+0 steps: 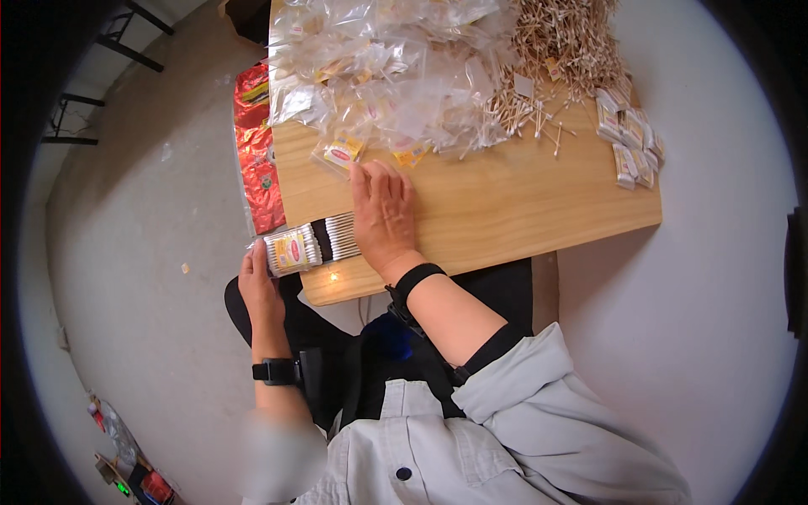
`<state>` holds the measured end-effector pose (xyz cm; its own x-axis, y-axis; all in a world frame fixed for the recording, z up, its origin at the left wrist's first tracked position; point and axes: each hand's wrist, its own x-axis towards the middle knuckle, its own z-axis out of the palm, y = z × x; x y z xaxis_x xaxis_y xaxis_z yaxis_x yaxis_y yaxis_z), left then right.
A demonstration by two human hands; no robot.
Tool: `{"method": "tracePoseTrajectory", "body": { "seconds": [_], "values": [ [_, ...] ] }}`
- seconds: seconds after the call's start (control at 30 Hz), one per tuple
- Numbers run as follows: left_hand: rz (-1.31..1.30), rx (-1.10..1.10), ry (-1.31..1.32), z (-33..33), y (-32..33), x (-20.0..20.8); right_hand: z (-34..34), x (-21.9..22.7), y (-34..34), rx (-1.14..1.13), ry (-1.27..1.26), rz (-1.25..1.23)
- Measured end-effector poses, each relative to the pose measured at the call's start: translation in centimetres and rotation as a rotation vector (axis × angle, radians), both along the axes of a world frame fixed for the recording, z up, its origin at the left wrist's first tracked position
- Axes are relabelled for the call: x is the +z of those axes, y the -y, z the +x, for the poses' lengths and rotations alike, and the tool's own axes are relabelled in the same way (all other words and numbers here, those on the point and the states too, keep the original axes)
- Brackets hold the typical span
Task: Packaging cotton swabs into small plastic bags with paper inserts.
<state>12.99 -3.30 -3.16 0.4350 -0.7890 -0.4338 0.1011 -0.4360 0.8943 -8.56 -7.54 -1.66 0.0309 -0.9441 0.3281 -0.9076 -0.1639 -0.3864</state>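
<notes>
Currently, the left hand (259,282) is holding the outer end of a clear packet of cotton swabs (290,251) with a yellow-and-red label, its fingers closing on the edge while the packet is lying at the left border of the wooden surface (513,194). Just right of it, a dark strip (321,240) is separating the packet from a row of white swabs (341,234), which is running up to the right hand (385,210). That one is resting palm down, fingers close together, its fingertips reaching a labelled clear bag (342,151); whether it is gripping anything, I cannot tell. Beyond, crumpled clear bags (404,76) are heaping up beside a pile of loose swabs (568,42), and small filled packets (631,139) are sitting near the right edge.
</notes>
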Motion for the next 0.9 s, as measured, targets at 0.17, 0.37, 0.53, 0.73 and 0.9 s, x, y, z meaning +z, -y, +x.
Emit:
{"method": "tracePoseTrajectory", "body": {
  "seconds": [0.17, 0.37, 0.53, 0.73, 0.9],
  "values": [
    [0.003, 0.044, -0.56, 0.0, 0.4, -2.6, 0.2, -0.1, 0.0, -0.004, -0.004, -0.004],
    [0.017, -0.049, -0.719, -0.1, 0.6, -3.6, 0.3, -0.2, 0.1, -0.009, -0.007, -0.012],
    [-0.009, -0.051, -0.789, -0.3, 0.6, -4.3, 0.3, 0.0, 0.1, -0.013, -0.023, -0.007],
    [-0.028, -0.044, -0.834, -0.6, 0.6, -4.8, 0.6, -0.1, 0.2, 0.007, 0.001, 0.004],
    [-0.047, -0.056, -0.824, -0.8, 0.5, -4.5, 1.0, -0.1, 0.2, 0.007, -0.004, -0.014]
  ]
}}
